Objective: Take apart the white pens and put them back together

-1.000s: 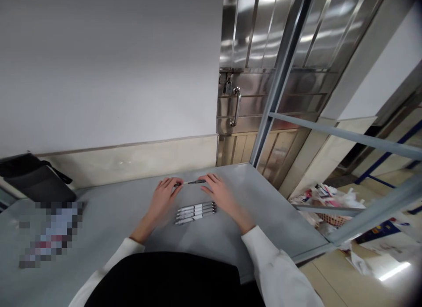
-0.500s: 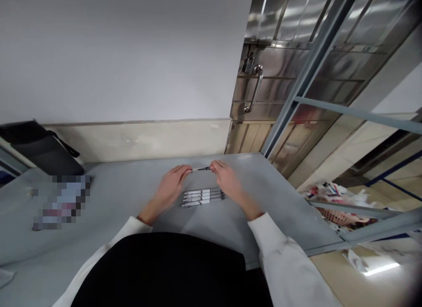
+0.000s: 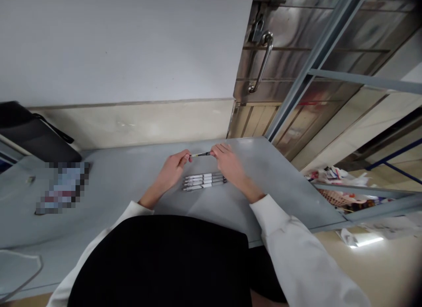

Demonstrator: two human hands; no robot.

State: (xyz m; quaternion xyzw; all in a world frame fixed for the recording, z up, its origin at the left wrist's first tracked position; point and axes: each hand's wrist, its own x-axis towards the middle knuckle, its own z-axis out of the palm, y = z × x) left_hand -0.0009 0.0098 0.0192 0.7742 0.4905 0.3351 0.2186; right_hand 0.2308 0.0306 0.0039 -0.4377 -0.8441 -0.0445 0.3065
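Both of my hands pinch one thin dark pen (image 3: 200, 154) by its ends, a little above the grey table (image 3: 132, 175). My left hand (image 3: 173, 168) grips its left end with fingers closed. My right hand (image 3: 229, 164) grips the right end the same way. Just below the held pen, three white pens (image 3: 203, 181) lie side by side on the table between my wrists.
A black bag (image 3: 33, 135) leans on the wall at the far left, with a blurred flat item (image 3: 62, 187) in front of it. A steel door with a handle (image 3: 262, 63) stands at the back right. The table's right edge drops to a littered floor (image 3: 343, 188).
The pen has been lifted off the table by both hands. My head has tipped, so the whole scene has slid upward in view.
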